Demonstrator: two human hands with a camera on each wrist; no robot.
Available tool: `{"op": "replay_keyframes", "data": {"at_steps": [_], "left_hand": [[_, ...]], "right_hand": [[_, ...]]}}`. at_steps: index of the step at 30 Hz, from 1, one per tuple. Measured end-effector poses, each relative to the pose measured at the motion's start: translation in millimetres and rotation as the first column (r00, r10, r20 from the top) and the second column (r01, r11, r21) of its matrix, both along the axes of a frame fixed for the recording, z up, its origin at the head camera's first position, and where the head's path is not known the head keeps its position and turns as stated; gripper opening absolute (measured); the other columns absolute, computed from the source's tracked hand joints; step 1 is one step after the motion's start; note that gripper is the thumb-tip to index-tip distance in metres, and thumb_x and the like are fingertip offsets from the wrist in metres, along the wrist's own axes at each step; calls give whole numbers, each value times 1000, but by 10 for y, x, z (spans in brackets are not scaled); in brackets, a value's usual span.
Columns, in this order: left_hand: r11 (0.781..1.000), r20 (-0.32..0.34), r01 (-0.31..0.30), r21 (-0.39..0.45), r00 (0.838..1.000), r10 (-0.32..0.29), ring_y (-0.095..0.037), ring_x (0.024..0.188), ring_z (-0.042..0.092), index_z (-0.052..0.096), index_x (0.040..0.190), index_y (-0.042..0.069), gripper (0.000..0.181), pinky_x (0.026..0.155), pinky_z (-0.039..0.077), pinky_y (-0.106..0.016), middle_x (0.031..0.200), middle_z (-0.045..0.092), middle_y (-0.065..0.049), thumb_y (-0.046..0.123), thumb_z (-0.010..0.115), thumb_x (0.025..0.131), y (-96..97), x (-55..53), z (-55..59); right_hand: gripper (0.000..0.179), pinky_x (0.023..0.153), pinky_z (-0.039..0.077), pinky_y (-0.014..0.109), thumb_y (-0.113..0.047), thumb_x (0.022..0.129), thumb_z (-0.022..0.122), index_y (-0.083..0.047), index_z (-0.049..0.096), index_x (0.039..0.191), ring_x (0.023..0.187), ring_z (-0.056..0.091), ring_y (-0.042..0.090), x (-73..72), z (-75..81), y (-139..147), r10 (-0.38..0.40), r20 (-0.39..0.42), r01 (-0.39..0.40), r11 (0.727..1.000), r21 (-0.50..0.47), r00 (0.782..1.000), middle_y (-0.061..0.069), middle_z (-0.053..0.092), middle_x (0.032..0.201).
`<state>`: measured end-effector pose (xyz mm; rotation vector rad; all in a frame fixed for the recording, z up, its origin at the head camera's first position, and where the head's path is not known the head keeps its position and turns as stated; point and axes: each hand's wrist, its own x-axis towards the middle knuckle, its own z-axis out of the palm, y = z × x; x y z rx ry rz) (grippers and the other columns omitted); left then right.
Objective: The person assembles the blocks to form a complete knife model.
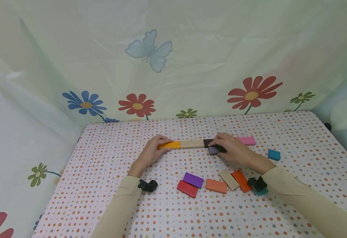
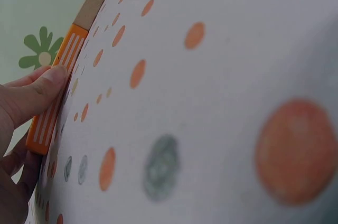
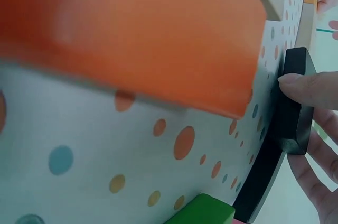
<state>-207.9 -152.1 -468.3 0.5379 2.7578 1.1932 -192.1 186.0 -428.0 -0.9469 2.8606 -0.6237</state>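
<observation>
Dotted tabletop (image 1: 108,158): left hand (image 1: 151,151) around orange block (image 1: 174,145), right hand (image 1: 234,148) around black block (image 3: 292,119), long axes roughly sideways.

Orange block (image 2: 51,106): white stripes along its side; you can read no letters or digits there.
Pale block (image 1: 192,144): any marking too small for you to tell.
Black block (image 3: 289,114): no lettering you can read.
Left wrist camera (image 1: 147,185): brand not legible to you.
Tablecloth (image 1: 215,218), backdrop (image 1: 203,66): no words you can read.
</observation>
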Motion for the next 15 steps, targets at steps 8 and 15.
{"op": "replay_keyframes", "data": {"at_steps": [8,15], "left_hand": [[1000,-1,-11,-8,1000,11,-27,124,58,76,129,14,32,110,47,-44,128,67,-5,15,76,97,5,-5,-2],[1000,-5,-7,1,1000,7,-27,123,58,76,128,14,32,110,48,-43,127,67,-4,14,76,97,4,-9,-18]], "right_hand": [[36,90,59,49,5,84,84,-6,77,118,100,61,26,4,-21,-2,16,-34,-14,999,41,999,7,62,106],[36,86,59,45,5,84,82,-3,77,119,98,60,24,26,-22,-8,32,-63,-28,998,56,998,7,62,106]]}}
